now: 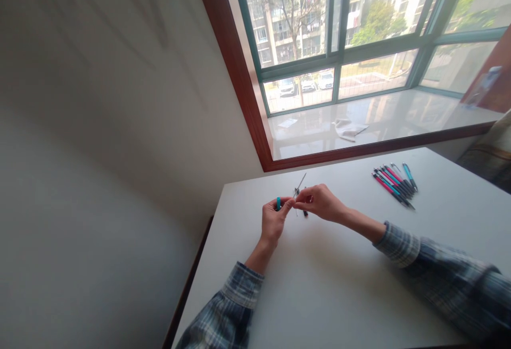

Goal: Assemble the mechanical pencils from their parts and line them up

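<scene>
My left hand (273,218) is closed, with a short teal pen part (278,204) held in its curled fingers. Its thumb and forefinger meet the fingertips of my right hand (324,203), which is closed in a pinch. Whatever sits between the touching fingertips is too small to make out. Just beyond them a thin grey rod (301,181), like a pen refill, slants up and to the right; I cannot tell whether it is held or lies on the table. Small dark parts (305,213) show on the table beneath my right hand, partly covered by it.
A group of pink, teal and black pens (394,185) lies at the table's right rear. The white table (319,290) meets the wall and a wood-framed window at the back. On the sill are a white cloth (349,129) and a paper (288,123).
</scene>
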A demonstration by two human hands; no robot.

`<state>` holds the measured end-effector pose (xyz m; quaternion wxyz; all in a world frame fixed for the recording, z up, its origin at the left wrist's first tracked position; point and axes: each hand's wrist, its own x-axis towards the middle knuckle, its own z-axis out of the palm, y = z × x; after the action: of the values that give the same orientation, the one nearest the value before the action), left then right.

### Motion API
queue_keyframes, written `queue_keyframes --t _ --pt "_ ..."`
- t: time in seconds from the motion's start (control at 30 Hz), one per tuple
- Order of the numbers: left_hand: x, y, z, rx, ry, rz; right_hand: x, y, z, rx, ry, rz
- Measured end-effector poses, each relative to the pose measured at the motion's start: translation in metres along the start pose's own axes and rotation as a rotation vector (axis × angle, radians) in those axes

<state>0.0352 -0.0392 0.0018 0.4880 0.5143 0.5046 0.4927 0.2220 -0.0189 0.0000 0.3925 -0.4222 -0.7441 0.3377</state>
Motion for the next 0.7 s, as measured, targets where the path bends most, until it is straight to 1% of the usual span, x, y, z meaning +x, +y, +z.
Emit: queue_keyframes --t 0.13,0.2,0.33,0.43,0.53,0.7 --pt "0.0004 0.0010 -0.0011 0.019 -0.017 0.050 0.0009 0.0015 -0.0004 0.082 -0.018 0.019" --pt "0.0010 -0.0004 -0.0014 0.007 -0.024 0.054 0.0019 0.0014 -0.0025 0.118 -0.025 0.033" --pt "0.0015 -0.0039 -0.0012 -0.015 -0.044 0.031 0.0044 0.0001 -0.0069 0.163 0.030 0.049" --pt "0.0010 -0.0049 -0.0007 0.006 -0.068 0.044 0.0060 -0.0010 -0.0075 0.330 0.076 0.057" --pt "0.0004 -0.0040 -0.0008 0.030 -0.091 0.056 0.0067 -0.0022 -0.0061 0.461 0.086 0.078" --pt "-0.0005 -0.0011 -0.0013 0.065 -0.134 0.074 0.0061 -0.0072 -0.0037 0.471 0.107 0.054"
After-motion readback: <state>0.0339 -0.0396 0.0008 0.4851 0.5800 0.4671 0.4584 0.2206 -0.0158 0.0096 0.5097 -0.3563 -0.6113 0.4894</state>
